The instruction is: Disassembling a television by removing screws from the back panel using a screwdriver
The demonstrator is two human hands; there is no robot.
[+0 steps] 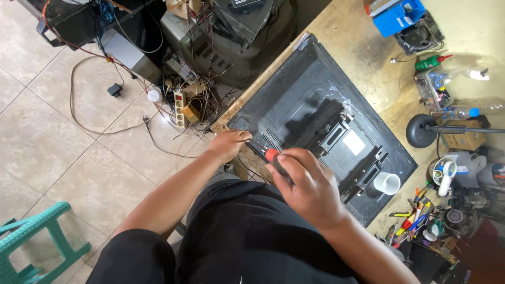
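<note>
Diagonally, right hand (307, 186) grips screwdriver (268, 156) (tip up-left); left hand (230, 143) steadies television (310, 100).

Just one cam, head-mounted, looking straight down

It sits above the workbench (336, 31) and faces down over the wearer's arms, close to the hands, taking in the bench on the right and tiled floor (58, 147) on the left.

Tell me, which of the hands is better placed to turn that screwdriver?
The right hand: it already grips the screwdriver, tip at the TV back. The left hand only rests on the edge.
</note>
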